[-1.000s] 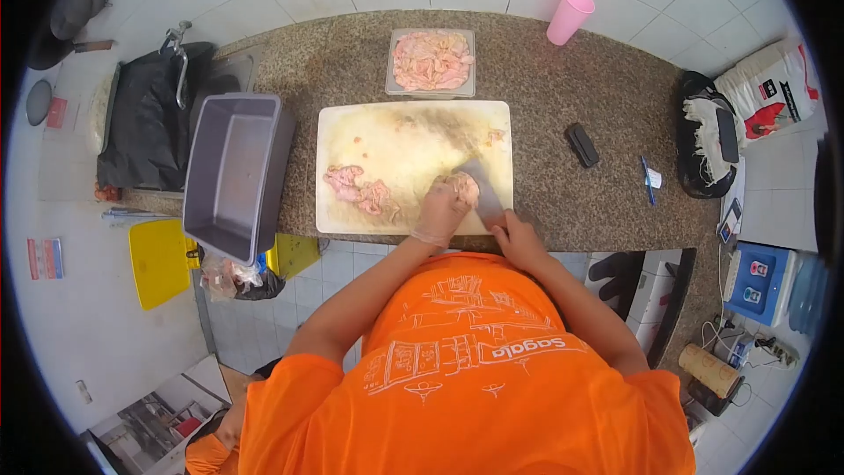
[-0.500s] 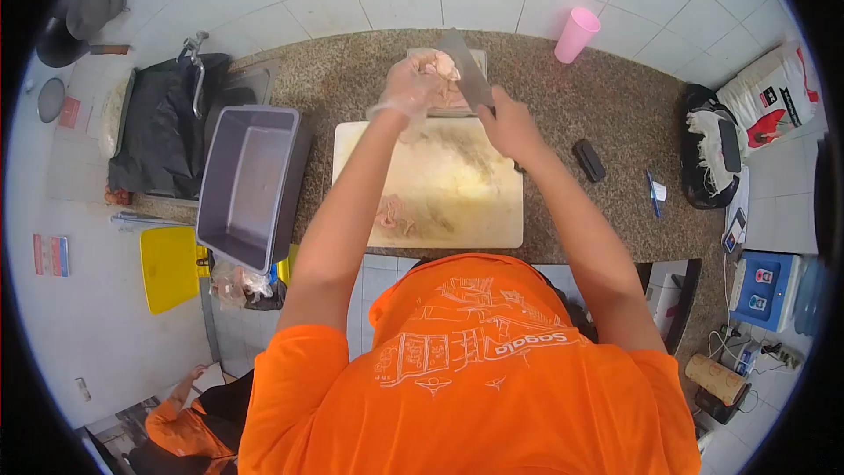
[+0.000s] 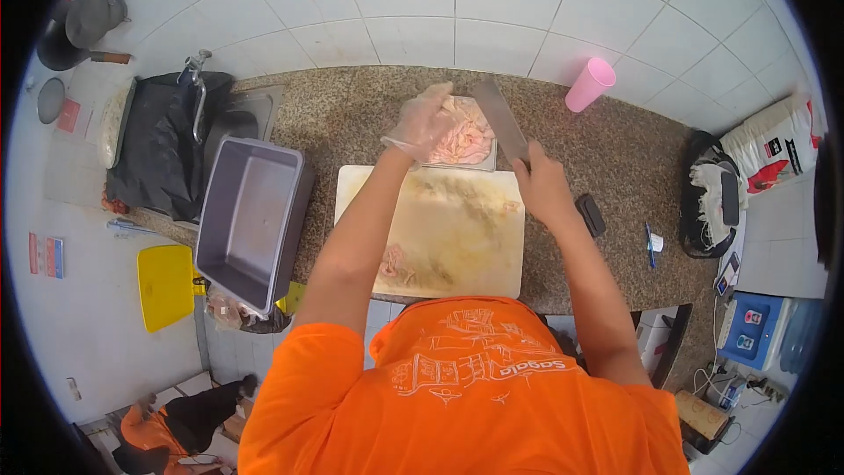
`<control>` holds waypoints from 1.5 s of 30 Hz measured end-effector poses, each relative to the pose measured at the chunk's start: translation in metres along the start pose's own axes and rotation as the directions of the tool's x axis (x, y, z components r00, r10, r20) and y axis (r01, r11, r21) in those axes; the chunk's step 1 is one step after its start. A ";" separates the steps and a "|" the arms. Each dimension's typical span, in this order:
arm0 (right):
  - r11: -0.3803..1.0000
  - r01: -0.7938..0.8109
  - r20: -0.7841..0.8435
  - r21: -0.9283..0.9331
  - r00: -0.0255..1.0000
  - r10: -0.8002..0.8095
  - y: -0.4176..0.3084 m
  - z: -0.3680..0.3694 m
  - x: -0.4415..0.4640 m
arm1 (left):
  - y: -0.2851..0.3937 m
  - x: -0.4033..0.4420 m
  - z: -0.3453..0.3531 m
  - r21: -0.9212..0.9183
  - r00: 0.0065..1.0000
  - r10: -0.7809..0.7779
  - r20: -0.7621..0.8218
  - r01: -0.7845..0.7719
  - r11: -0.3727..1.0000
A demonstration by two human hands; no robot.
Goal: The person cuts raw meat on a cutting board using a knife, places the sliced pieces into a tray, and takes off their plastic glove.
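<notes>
My left hand, in a clear plastic glove, is open over the left side of a container of pale pink raw meat. No meat shows between its fingers. My right hand grips a wide-bladed knife, its blade tilted up at the container's right side. Below the container lies a white cutting board, stained in places. A few meat pieces rest near its lower left, partly behind my left forearm, and a small scrap is near its right edge.
A grey tub stands left, beside a sink with black plastic. A pink cup, a black case and a blue pen are right. Another person is at lower left.
Both hands have moved from the board up to the container. The meat held in my left hand is released, and that hand has opened at the container's left side. The knife stays in my right hand.
</notes>
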State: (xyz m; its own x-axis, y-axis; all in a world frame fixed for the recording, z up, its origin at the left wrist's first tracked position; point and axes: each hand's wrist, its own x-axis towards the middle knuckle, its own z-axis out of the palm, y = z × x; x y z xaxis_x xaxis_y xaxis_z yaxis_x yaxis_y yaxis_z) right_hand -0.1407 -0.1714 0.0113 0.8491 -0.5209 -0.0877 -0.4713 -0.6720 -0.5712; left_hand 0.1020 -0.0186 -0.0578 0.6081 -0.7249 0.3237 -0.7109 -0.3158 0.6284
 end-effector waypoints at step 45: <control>0.837 -0.205 0.245 0.508 0.966 0.088 0.051 0.020 -0.204 | 0.065 -0.188 0.006 -0.837 0.764 -0.617 0.187 0.453 0.308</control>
State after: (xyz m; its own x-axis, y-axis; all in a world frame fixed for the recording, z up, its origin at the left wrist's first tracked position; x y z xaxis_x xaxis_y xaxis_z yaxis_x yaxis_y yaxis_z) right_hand -0.3334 -0.0888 -0.0161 0.8368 -0.4333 -0.3347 -0.4471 -0.1880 -0.8745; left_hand -0.0609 0.0930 -0.0821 0.8373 -0.4740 -0.2726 0.3524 0.0864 0.9319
